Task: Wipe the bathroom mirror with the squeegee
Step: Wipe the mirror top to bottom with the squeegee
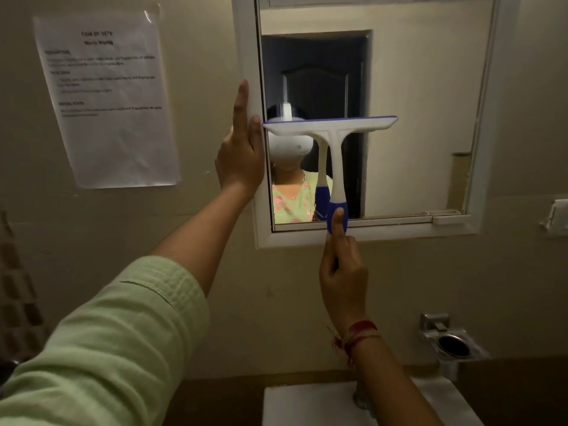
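A white-framed bathroom mirror [424, 112] hangs on the beige wall. A white squeegee [333, 130] with a blue handle end and a purple blade stands upright against the glass, its blade level across the mirror's left half about midway up. My right hand [342, 272] is closed around the blue handle below the frame's bottom edge, thumb pointing up along it. My left hand [241, 149] lies flat with fingers extended against the mirror's left frame, touching the blade's left tip.
A printed paper sheet [107, 99] is taped to the wall left of the mirror. A metal soap holder [451, 342] is fixed at lower right. A white basin [307, 404] lies below. A white fitting [556, 218] sits at the right edge.
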{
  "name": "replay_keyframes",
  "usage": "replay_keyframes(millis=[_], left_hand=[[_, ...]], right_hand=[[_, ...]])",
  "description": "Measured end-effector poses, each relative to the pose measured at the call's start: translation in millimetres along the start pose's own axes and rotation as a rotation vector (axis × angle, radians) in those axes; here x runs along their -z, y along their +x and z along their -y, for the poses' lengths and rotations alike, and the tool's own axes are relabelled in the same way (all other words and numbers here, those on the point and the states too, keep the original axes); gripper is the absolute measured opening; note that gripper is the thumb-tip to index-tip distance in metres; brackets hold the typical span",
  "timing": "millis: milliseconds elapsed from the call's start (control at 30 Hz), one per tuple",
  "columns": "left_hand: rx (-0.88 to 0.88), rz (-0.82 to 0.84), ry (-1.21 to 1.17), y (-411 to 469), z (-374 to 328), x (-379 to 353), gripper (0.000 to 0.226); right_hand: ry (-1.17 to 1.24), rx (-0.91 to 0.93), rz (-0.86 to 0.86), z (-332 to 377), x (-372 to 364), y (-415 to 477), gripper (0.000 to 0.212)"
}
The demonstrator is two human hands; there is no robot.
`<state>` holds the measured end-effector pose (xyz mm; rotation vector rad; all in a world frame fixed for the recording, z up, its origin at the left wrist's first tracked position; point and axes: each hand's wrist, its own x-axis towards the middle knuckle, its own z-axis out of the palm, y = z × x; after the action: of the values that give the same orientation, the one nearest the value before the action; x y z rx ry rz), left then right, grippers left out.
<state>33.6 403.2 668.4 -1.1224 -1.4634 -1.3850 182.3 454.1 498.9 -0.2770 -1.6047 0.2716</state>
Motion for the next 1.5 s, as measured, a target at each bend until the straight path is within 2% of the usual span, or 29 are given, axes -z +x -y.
replay_keyframes(millis=[367,633,1133,1333,1500], left_hand=[[-0.023,-0.005,-0.008,-0.3,2.0,-0.9,0.048],[-0.039,-0.012,-0.028,-0.5,1.6,-1.4,0.049],[-0.028,-0.031,-0.028,-0.7,4.8,-4.5,0.048],[-0.041,-0.079,0.0,-1.9,3.4,-4.0,0.048],[-0.016,-0.084,0.001,-2.6,2.3,-2.4,0.049]], right_hand=[[0.028,-0.078,0.036,-16.7,-0.1,-45.5,0.053],[0.019,-0.044,0.059,-23.4,2.8,-74.9,0.069],[0.063,-0.073,0.102,-25.5,6.7,-107.1,0.067],[0.092,-0.168,0.068,-29.1,5.8,-124.0,0.051],[0.045,-0.231,0.123,-29.6,11.5,-139.9,0.06]])
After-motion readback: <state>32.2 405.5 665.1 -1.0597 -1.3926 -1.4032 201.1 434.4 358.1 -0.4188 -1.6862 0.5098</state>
